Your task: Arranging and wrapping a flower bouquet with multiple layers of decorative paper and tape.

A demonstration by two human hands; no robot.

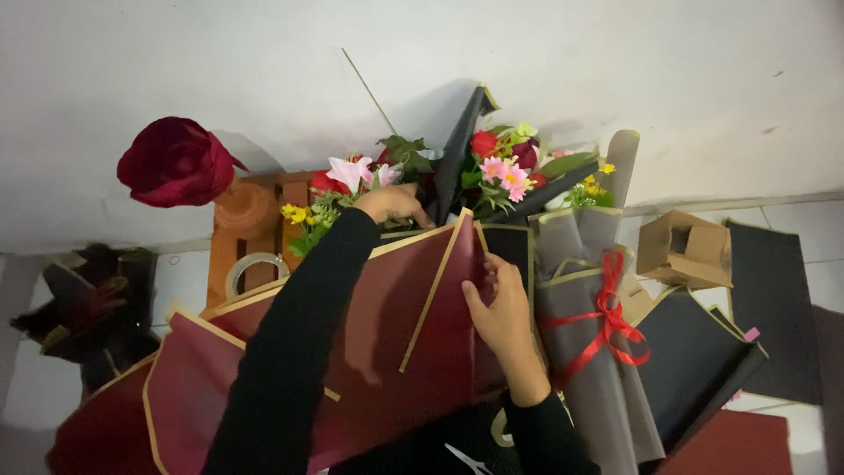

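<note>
While a sheet is being folded about a bunch of flowers, the view runs from a large dark red fabric rose (176,163) and a roll of clear tape (255,268) at the left. Next comes the left hand (391,204). Its fingers curl at the foot of the bouquet (492,167), but whether they clasp stems or paper cannot be told. Below it lies the maroon wrapping paper (396,308), gold-edged and creased upward. The right hand (501,312) pinches its raised fold, thumb in front. By judgement the wrap is part-formed and unsecured, so carrying the fold round would call for the bouquet to be held steady. The paper serves as the holder, with pink, red and yellow blooms rising from its top. Further right, a grey-wrapped bundle (607,321) is tied with red ribbon. An open cardboard box (686,251) has contents that cannot be made out. Black sheets (774,299) lie beyond it.
</note>
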